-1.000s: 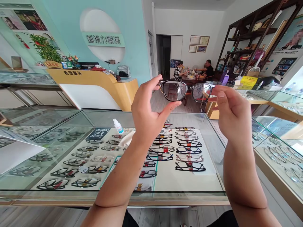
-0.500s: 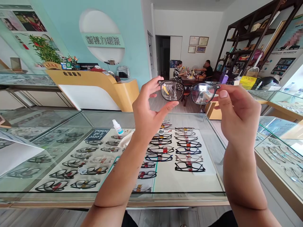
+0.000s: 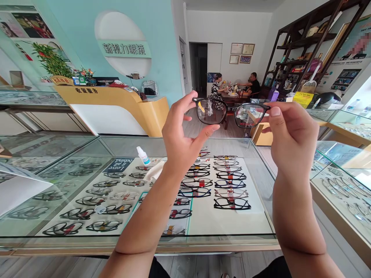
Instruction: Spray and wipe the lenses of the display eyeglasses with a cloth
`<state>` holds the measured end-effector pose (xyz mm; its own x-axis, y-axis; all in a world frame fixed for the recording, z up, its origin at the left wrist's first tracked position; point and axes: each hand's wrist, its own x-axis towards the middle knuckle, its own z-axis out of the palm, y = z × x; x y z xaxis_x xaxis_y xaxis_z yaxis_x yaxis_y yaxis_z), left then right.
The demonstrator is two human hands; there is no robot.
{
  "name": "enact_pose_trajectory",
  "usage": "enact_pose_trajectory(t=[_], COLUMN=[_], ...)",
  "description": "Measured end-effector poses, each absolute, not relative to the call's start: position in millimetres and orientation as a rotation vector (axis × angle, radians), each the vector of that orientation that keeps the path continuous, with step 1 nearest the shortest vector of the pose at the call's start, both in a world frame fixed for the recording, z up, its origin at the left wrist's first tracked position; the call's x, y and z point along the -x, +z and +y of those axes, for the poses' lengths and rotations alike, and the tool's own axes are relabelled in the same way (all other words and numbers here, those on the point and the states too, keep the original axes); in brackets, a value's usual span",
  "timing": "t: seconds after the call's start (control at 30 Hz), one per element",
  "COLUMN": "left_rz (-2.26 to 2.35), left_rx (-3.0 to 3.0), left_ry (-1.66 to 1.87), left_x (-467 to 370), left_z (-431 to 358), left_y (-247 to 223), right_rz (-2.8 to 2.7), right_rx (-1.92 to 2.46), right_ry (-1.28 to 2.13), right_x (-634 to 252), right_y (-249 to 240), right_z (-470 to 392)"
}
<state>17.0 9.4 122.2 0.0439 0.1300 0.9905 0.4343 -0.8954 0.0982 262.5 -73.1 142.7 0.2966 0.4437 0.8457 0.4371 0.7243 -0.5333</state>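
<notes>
A pair of black-rimmed eyeglasses [image 3: 231,109] is held up above the glass counter, lenses facing me. My left hand [image 3: 180,135] has its fingertips at the frame's left corner, the thumb spread apart below the left lens. At the right corner, my right hand [image 3: 292,135] pinches the frame between thumb and index finger. Below, a white spray bottle [image 3: 143,156] stands on the counter beside a pale cloth [image 3: 155,170], partly hidden by my left forearm. Rows of eyeglasses [image 3: 232,204] lie further down, some behind that forearm.
The glass display counter [image 3: 232,243] spans the front. Another glass case [image 3: 342,170] stands at the right. A wooden reception desk [image 3: 116,102] is at the back left. Two people sit at a far table [image 3: 232,99], near a dark shelf unit [image 3: 304,42].
The eyeglasses stay raised between both hands, tilted very slightly, and the bright reflection in the right lens has faded. The camera view has shifted a little.
</notes>
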Motion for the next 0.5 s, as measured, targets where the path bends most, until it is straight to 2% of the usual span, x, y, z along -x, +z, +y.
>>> enact_pose_trajectory(t=[0.2, 0.5], left_rz=[-0.605, -0.62], left_rx=[2.002, 2.024], left_ry=[-1.884, -1.89], left_x=[-22.9, -24.5], left_z=[-6.9, -7.7], left_y=[122.0, 119.8], right_rz=[-1.297, -1.344], right_rx=[0.804, 0.803], right_ry=[0.164, 0.177], right_x=[-266.0, -272.4], right_y=[142.2, 139.1], right_z=[-63.1, -55.6])
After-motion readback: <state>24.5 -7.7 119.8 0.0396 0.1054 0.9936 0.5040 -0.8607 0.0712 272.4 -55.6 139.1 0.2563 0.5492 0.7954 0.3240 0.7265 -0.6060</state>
